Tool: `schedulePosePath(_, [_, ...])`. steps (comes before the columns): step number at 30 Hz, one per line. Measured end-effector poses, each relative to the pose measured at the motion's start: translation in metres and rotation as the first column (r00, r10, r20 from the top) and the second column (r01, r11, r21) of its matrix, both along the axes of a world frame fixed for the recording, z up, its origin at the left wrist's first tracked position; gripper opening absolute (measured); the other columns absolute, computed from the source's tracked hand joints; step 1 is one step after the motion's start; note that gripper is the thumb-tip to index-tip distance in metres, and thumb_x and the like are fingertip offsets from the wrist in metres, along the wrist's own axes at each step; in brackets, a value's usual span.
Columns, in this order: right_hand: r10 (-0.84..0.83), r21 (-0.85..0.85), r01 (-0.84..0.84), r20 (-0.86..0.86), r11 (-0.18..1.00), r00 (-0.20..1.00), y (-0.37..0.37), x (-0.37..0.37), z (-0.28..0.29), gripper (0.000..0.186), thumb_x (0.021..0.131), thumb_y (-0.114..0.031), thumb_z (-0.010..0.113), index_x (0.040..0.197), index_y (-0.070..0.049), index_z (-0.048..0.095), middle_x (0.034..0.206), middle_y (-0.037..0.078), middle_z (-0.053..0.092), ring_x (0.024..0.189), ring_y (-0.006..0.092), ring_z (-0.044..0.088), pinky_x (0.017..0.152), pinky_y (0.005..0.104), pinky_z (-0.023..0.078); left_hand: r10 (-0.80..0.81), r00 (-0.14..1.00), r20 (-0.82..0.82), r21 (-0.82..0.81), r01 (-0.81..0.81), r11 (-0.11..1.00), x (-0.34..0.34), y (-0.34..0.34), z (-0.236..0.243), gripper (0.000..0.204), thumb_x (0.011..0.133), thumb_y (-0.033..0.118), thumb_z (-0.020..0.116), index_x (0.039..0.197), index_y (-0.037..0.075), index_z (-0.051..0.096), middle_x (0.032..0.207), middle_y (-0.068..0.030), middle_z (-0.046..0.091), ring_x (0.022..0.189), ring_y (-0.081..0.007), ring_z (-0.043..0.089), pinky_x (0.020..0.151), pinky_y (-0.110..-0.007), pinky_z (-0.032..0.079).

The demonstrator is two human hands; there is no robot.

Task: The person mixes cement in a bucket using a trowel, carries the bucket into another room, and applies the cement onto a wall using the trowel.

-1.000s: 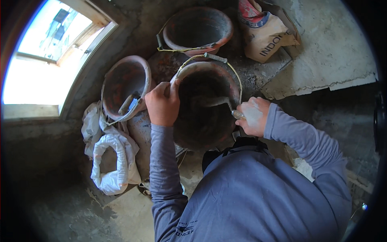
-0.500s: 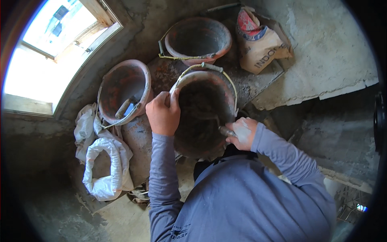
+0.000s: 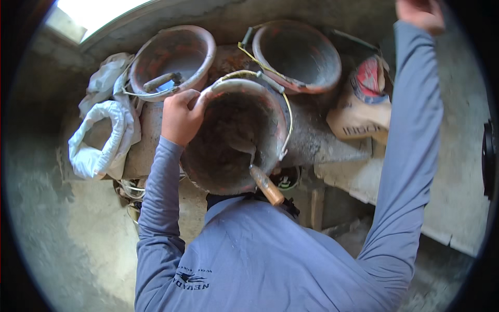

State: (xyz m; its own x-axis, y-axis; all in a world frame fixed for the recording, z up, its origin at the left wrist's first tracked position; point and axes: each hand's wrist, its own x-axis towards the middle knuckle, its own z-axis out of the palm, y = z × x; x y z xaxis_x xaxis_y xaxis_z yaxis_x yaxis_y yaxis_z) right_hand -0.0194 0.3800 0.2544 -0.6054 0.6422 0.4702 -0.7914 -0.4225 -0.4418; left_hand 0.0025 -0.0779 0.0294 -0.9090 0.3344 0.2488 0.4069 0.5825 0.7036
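My left hand [image 3: 180, 117] is closed on the left rim of a worn reddish bucket [image 3: 283, 122] in front of me. Dark grey mortar [image 3: 223, 125] lies inside it, and its wire handle leans to the far side. A trowel [image 3: 267, 186] rests with its blade in the mortar and its wooden handle sticking out over the near rim, held by no hand. My right hand [image 3: 422, 16] is raised at the upper right edge of the view, far from the bucket. Its fingers are cut off by the frame, so I cannot see whether they hold anything.
A second bucket [image 3: 210, 49] at the back left holds a tool with a worn handle [image 3: 162, 81]. Another bucket [image 3: 335, 65] stands at the back. White sacks [image 3: 99, 138] sit at left, a torn brown paper bag [image 3: 358, 117] at right, beside a concrete ledge [image 3: 457, 208].
My right hand has let go of the trowel and swung up to the far right. The trowel stays in the bucket. My left hand keeps its hold on the rim. The view has shifted.
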Motion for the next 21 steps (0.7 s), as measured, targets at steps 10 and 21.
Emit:
schedulePosePath(10, [-0.509,0.154,-0.981,0.858,0.116,0.075,-0.027,-0.073,-0.275,0.020,0.096,-0.014,0.063,0.099,0.005,0.069,0.080,0.014,0.070,0.065,0.0242,0.071,0.057,0.0394,0.061,0.141,0.990,0.013,-0.026,-0.140,0.990,0.035,0.007,0.003,0.035,0.092,0.028,0.073,0.075,-0.003,0.068,0.060,-0.0210,0.055,0.050,-0.0364,0.054,0.052,-0.043,0.041])
schedulePosePath(21, [-0.436,-0.087,-0.967,0.880,0.239,-0.187,-0.057,-0.081,-0.314,0.033,0.096,-0.024,0.068,0.068,-0.009,0.057,0.062,0.001,0.052,0.043,0.0148,0.048,0.041,0.0310,0.043,0.157,0.988,-0.017,0.036,-0.156,0.987,0.038,0.009,-0.004,0.033,0.089,0.028,0.075,0.074,-0.001,0.070,0.061,-0.0195,0.059,0.056,-0.0376,0.059,0.055,-0.043,0.047])
